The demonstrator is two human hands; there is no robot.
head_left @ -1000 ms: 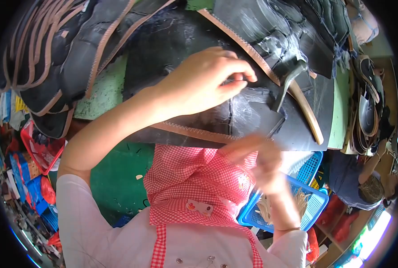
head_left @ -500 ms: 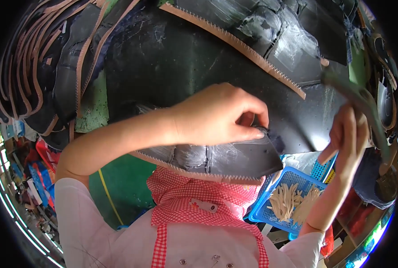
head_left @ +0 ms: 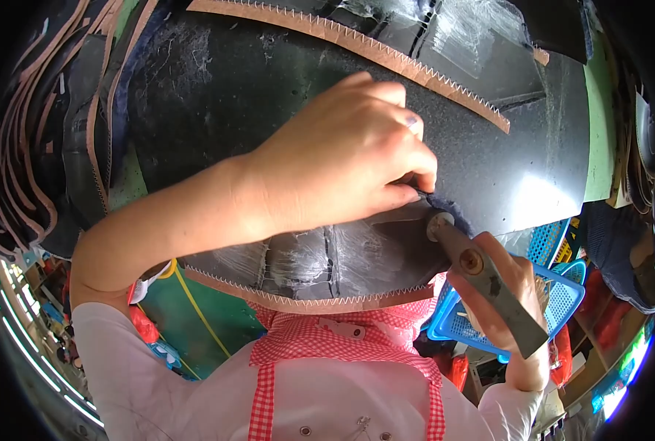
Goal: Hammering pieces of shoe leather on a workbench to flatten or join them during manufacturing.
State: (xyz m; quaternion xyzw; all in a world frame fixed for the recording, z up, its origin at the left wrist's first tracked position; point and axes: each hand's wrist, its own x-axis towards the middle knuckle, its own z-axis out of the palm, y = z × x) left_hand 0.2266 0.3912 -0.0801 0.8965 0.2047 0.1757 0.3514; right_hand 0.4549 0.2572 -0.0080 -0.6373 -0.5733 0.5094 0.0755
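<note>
My left hand [head_left: 342, 151] pinches the far edge of a black leather piece [head_left: 375, 257] between thumb and bent fingers. That piece has whitish smears on it, and a brown strip [head_left: 313, 303] with white zigzag stitching runs along its near edge. My right hand [head_left: 515, 275] is closed round a hammer [head_left: 500, 298]; its handle is mostly hidden by the head and hand. One round end of the hammer head is down at the leather's right end, close to my left fingertips. A dark blue fuzzy edge shows beside it.
Beneath lies a dark work surface [head_left: 217, 103]. Another black piece with a brown stitched strip [head_left: 386, 55] lies at the far side. Several similar pieces [head_left: 26, 162] are stacked at the left. Blue baskets [head_left: 563, 301] stand at the lower right. A red checked apron [head_left: 305, 349] is close to the near edge.
The hammer has come down from the raised right side onto the leather's right end. My left hand still pinches the edge, slightly farther up. The view has shifted somewhat.
</note>
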